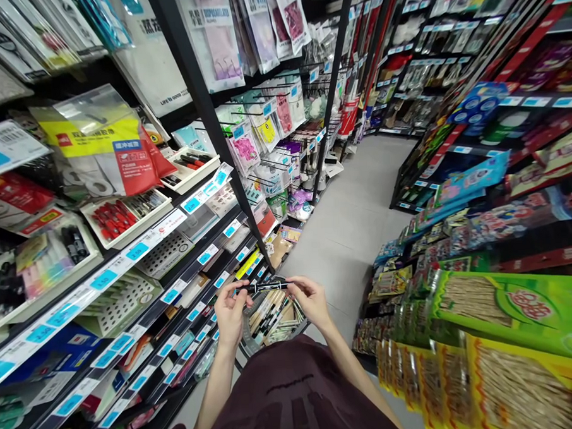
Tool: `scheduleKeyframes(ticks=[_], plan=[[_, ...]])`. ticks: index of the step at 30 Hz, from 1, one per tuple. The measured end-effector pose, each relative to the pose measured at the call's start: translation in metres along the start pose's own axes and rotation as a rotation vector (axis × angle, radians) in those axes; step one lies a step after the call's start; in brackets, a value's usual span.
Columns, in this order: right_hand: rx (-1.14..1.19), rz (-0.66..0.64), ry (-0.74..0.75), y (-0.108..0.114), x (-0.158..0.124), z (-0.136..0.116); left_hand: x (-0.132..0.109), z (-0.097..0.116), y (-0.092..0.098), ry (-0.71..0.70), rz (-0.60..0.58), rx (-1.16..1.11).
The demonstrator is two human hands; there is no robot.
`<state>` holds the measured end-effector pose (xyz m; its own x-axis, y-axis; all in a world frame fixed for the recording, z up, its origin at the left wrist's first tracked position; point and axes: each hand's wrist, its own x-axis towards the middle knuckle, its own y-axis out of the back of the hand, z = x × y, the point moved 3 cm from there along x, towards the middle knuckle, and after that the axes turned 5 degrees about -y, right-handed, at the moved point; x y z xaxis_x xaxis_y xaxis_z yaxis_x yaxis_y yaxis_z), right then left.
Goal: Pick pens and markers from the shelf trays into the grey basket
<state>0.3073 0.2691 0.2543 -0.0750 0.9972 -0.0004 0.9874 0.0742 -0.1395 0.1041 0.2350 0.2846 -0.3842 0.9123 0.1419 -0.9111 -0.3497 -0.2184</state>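
Observation:
A slim black pen [269, 286] with thin white markings lies level in front of my body, held at both ends. Fingers and thumb of my left hand [231, 308] pinch its left end. At the right end, my right hand [311, 297] grips it the same way. Below and just beyond the pen sits a container with several long, light and dark sticks [276, 316] in it; my hands hide part of this. On the shelf to the left, white trays hold red pens [112, 219], black markers [73, 243] and red and black pens [189, 160].
A shelf edge with price tags [138, 250] runs along my left side, below bagged tape [100, 140]. Hooks carry packaged gloves [212, 40] farther ahead. Yellow snack-like bags [521, 381] and green bags [522, 311] crowd the right. The grey aisle floor [352, 205] runs between.

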Motion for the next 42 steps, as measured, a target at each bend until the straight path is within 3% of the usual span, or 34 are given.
scheduleKeyframes(ticks=[11, 31, 42], plan=[[0.05, 0.018, -0.033, -0.002, 0.003, -0.001, 0.003, -0.003, 0.001, -0.008, -0.054, -0.04], [-0.146, -0.019, -0.092, -0.01, 0.007, 0.015, 0.002, -0.008, 0.01, -0.007, -0.074, -0.079], [-0.101, -0.176, -0.058, -0.015, 0.006, 0.002, 0.003, -0.011, 0.008, 0.004, -0.076, -0.003]])
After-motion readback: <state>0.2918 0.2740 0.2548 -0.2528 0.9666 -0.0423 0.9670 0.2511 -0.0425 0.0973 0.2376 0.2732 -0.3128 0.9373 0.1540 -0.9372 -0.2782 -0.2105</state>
